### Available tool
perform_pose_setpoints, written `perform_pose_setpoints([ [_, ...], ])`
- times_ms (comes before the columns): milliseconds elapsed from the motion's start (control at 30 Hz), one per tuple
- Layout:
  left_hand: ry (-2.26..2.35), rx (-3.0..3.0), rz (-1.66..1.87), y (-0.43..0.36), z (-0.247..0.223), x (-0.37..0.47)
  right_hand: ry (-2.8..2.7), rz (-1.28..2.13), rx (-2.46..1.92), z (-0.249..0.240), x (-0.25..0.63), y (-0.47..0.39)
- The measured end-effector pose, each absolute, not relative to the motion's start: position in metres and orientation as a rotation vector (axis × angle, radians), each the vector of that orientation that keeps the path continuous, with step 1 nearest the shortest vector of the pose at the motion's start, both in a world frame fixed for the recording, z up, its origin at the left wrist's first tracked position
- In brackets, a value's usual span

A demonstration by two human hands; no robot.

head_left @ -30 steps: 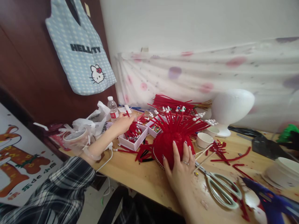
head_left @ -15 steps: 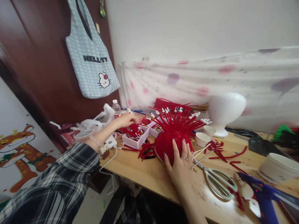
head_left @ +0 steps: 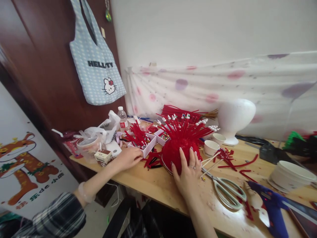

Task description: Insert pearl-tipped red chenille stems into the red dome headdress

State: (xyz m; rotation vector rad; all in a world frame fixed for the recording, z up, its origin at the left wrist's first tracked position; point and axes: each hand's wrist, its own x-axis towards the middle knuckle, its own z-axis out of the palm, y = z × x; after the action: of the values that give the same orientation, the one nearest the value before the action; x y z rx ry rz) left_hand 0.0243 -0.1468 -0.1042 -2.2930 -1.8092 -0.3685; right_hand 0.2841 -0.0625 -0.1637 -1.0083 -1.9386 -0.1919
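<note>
A red rounded headpiece (head_left: 170, 152) with a pearl-edged rim sits on the wooden table, red stems with white bead tips fanning from its top. My right hand (head_left: 187, 168) lies on its near side with the fingers spread. My left hand (head_left: 131, 157) is low over the table, in front of a pale pink box (head_left: 149, 145) of red beaded stems. Its fingers are bent and near each other; what they hold, if anything, is hidden. Beside the first box is a second box (head_left: 162, 137) with small colourful pieces.
Scissors (head_left: 229, 193), a blue glue gun (head_left: 272, 205), paper cups (head_left: 211, 147) and a white foam head (head_left: 235, 115) stand right. A bottle (head_left: 122, 119), plastic bags (head_left: 109, 127) and a small carton (head_left: 103, 156) are left. Red stems (head_left: 180, 112) lie behind.
My left hand has come back from behind the beaded stems to the box's near side, lower and to the left. My right hand stays on the headpiece. The view has shifted slightly.
</note>
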Motion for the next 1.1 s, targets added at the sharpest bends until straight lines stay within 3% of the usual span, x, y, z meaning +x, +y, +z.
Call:
perform_pose_setpoints([
  [167,-1.845,-2.252,-0.334,-0.145,-0.140,0.033,-1.935,-0.200,-1.013,-0.164,0.286,-0.064],
  [333,-1.838,-2.210,-0.434,-0.144,-0.143,0.039,-1.941,-0.209,-0.987,-0.165,0.288,-0.064],
  [600,-1.947,-1.755,-1.066,-0.158,-0.112,0.027,-1.931,-0.206,-0.987,-0.165,0.285,-0.063],
  [733,-1.763,-1.486,-1.566,-0.168,-0.096,0.049,-1.824,-0.129,-0.935,-0.159,0.289,-0.074],
  [833,-1.488,-1.551,-1.583,-0.173,-0.102,0.088,-1.704,0.106,-0.814,-0.156,0.293,-0.097],
  [967,-1.384,-1.850,-1.513,-0.170,-0.130,0.140,-1.717,0.835,-0.726,-0.159,0.292,-0.131],
  [1100,-1.352,-2.019,-1.584,-0.163,-0.151,0.170,-1.625,1.038,-0.772,-0.174,0.289,-0.140],
])
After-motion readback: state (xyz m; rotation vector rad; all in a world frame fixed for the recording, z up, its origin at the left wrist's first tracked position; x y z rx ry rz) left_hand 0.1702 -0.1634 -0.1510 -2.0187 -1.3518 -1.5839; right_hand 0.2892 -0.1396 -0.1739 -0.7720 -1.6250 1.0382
